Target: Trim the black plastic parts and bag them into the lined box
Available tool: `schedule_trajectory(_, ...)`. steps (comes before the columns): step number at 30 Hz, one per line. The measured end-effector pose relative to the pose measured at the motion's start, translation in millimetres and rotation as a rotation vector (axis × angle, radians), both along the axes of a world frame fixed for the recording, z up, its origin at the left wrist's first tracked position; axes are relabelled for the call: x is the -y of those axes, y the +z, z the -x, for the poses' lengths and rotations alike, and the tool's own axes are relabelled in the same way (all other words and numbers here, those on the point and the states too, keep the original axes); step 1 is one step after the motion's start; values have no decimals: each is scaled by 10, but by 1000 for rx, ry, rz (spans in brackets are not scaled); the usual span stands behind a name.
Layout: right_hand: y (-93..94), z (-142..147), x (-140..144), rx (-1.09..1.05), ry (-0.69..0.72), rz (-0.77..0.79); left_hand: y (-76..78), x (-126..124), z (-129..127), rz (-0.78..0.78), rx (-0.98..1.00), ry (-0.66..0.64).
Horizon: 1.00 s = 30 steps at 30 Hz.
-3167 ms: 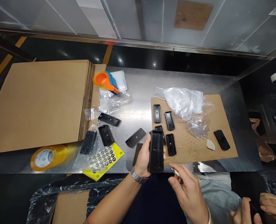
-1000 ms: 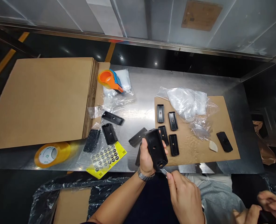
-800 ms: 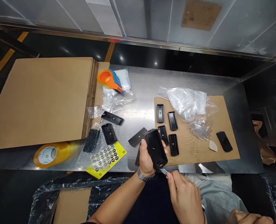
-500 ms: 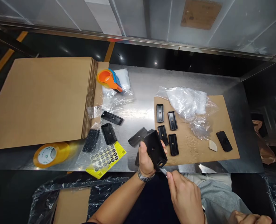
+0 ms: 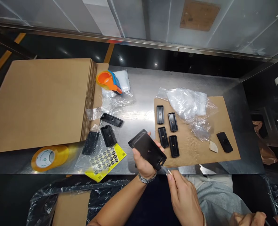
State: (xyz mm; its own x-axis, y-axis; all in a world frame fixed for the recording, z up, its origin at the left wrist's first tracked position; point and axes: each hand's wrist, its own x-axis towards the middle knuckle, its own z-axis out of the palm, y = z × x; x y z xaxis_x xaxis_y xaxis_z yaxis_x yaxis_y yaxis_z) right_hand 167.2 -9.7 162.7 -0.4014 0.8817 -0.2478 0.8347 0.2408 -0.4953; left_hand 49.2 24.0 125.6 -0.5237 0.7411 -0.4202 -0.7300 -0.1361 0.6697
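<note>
Bright overhead light glares off the steel surface (white hotspots mid-bench); edges bow outward, corners fall dim.

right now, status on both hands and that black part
Left hand grips black plastic housing, tilted. Right hand pinches small blade at its lower corner. Nothing between them.

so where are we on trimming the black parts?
Likely done: four black parts laid in rows on the cardboard sheet, shavings beside them. In hand: left hand grips a black part; right hand holds a small blade at its lower edge. Apparently left: loose parts near the yellow sticker sheet.
</note>
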Motion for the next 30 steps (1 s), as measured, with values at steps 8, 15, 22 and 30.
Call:
schedule_trajectory(8, -35, -9, 161, 29, 129, -325, 66, -60, 29, -19, -34, 130)
schedule_trajectory(15, -6, 41, 249, 161, 165, -436, 108, -70, 44, -22, -76, 179)
schedule_trajectory(22, 7, 53, 241, 199, 174, -434, 78, -38, 57, -87, -77, 175)
schedule_trajectory(30, 25, 38, 237, 196, 190, -398, 46, -8, 60, -53, -169, 142)
